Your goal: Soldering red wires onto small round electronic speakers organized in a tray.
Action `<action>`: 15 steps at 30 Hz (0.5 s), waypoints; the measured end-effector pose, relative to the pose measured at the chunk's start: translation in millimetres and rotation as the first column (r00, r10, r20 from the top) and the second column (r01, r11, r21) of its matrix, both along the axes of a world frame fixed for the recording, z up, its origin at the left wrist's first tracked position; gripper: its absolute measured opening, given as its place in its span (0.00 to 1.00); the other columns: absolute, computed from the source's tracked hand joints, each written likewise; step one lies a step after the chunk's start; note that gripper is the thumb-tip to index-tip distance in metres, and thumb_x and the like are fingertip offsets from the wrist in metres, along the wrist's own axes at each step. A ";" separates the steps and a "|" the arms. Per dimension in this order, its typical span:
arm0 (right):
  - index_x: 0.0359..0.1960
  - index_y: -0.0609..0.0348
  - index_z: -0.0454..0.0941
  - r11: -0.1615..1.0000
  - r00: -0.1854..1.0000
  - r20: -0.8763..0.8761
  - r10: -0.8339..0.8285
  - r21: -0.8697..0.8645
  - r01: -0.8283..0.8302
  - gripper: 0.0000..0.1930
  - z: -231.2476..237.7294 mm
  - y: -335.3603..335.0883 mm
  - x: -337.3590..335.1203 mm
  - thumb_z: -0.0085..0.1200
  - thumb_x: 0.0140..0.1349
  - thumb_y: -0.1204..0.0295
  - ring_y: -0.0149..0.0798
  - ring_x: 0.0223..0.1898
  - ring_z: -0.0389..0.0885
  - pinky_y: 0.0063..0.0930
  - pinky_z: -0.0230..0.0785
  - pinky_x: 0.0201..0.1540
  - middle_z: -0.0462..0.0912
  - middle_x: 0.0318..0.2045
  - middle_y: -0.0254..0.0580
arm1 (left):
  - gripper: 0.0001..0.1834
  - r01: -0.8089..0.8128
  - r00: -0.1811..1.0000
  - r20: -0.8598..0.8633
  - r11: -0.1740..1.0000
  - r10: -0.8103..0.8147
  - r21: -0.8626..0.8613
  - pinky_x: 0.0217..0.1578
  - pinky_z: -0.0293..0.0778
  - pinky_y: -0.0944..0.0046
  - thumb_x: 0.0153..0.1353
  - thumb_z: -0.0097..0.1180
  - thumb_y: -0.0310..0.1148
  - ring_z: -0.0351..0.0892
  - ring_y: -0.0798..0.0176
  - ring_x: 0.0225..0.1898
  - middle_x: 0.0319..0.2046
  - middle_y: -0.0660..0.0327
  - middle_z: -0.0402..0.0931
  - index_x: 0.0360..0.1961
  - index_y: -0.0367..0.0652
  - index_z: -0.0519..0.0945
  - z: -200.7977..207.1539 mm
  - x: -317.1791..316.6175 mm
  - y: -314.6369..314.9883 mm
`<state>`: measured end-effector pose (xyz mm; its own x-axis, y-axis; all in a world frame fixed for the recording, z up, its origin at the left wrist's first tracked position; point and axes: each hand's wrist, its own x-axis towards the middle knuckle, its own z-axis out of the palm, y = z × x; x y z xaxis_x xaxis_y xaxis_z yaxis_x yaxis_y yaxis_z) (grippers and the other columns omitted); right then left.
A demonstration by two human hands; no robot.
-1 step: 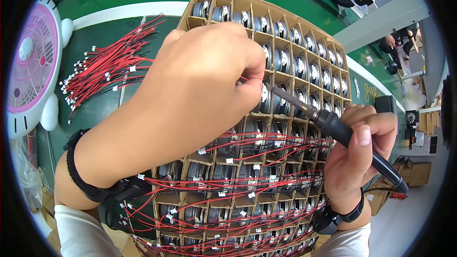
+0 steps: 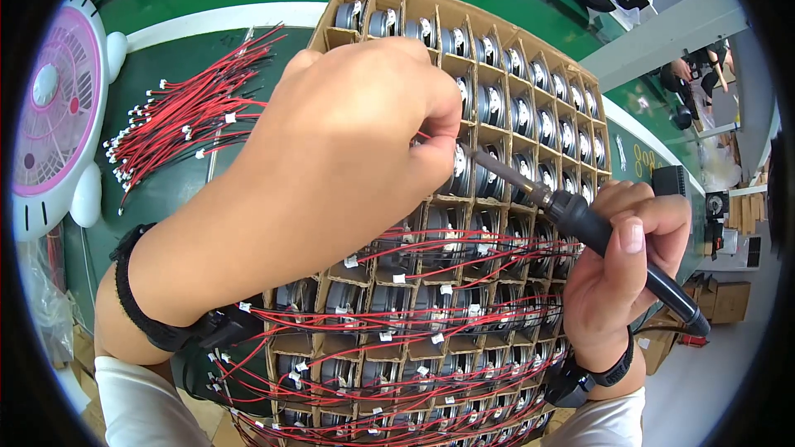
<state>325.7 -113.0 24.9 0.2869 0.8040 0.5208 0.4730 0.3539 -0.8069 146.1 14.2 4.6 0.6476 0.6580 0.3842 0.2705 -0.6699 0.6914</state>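
Observation:
My left hand (image 2: 364,108) is closed in a pinch over the carton, holding a red wire (image 2: 423,137) whose end is mostly hidden by the fingers. In my right hand (image 2: 621,261) a black-handled soldering iron (image 2: 584,222) slants up to the left. Its metal tip ends just right of the left fingertips, close to a small round speaker (image 2: 460,170). Whether tip and wire touch, I cannot tell. Many such speakers stand on edge in the divided cardboard box (image 2: 348,36). Across the nearer rows run red and black wires (image 2: 489,237) with white connectors.
A bundle of red and black wires (image 2: 195,112) with white plugs lies on the green table left of the box. Beyond it stands a pink and white fan (image 2: 62,95). A grey post (image 2: 671,33) rises at the right; other people are in the background there.

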 end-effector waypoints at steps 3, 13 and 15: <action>0.28 0.55 0.59 1.000 1.000 0.003 0.012 -0.015 -0.012 0.10 -0.1 0.1 -1.4 0.48 0.60 0.68 0.27 0.25 0.57 0.25 0.53 0.33 0.61 0.20 0.32 | 0.03 0.003 1.000 -0.022 1.000 -0.003 0.016 0.29 0.67 0.66 0.48 0.57 0.22 0.71 0.63 0.27 0.24 0.58 0.70 0.24 0.33 0.76 0.3 -0.1 0.7; 0.29 0.55 0.59 0.999 0.997 0.062 0.046 -0.027 -0.045 0.10 -0.7 -1.0 -2.8 0.49 0.60 0.69 0.27 0.24 0.57 0.25 0.53 0.32 0.61 0.20 0.32 | 0.03 0.000 1.000 0.021 0.984 -0.003 0.179 0.27 0.69 0.59 0.46 0.57 0.22 0.74 0.52 0.24 0.22 0.55 0.72 0.23 0.36 0.75 -1.9 1.5 -1.1; 0.29 0.55 0.59 0.999 0.997 0.069 0.045 -0.021 -0.043 0.10 -0.9 -0.9 -3.0 0.49 0.59 0.69 0.27 0.24 0.57 0.25 0.53 0.32 0.62 0.20 0.32 | 0.03 0.001 1.000 0.025 0.981 -0.006 0.195 0.27 0.69 0.59 0.45 0.57 0.23 0.74 0.52 0.24 0.22 0.55 0.72 0.23 0.36 0.75 -2.4 2.2 -0.9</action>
<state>322.7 -114.0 24.0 0.2148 0.8253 0.5222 0.5122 0.3601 -0.7797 148.3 13.3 2.2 0.6380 0.5666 0.5214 0.2520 -0.7935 0.5539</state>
